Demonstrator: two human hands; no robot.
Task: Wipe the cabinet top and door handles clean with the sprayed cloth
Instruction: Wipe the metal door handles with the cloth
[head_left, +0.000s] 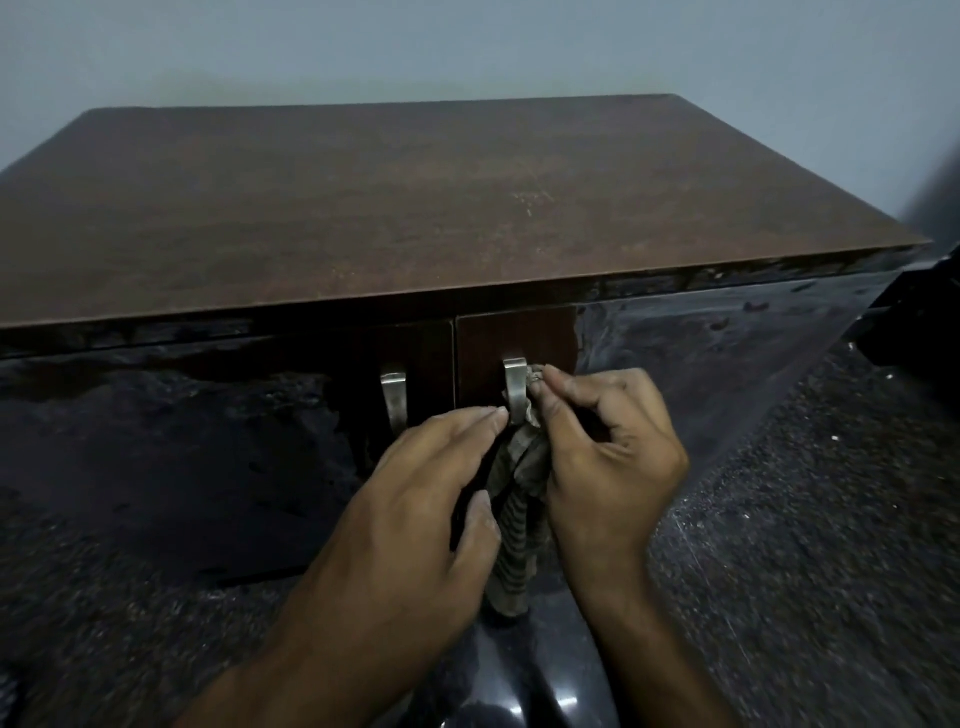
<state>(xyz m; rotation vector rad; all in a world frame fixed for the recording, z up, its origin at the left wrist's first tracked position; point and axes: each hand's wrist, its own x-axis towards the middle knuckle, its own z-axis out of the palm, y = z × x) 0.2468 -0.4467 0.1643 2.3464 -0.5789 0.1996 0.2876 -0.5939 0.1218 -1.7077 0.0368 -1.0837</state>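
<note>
Furthest to the left of both hands, the left door handle (393, 397) stands free on its door, a metal strap running up and down; nothing touches it, and its lower end passes out of sight behind the left hand's knuckles. The left hand (415, 483) lies just right of it, fingers laid fairly straight and together, their tips reaching the foot of the right door handle (515, 389), the thumb resting against the hanging cloth (514, 525). Whether it grips the cloth or only steadies it cannot be told.

The cloth, striped and bunched, hangs between the two hands with its long axis vertical; its upper end climbs behind and to the right of the right handle. There the right hand (602, 447) pinches a tuft of it between thumb and curled fingertips, pressed to the handle's right edge near the top.

The relation that matters: this handle runs vertically, directly ahead of and between the hands, so wiping it probably calls for strokes along that axis, the right hand being nearer the upper part. The cabinet top (441, 208) lies above and beyond both hands, bare and faintly speckled; whether it is already wiped cannot be judged.
</note>
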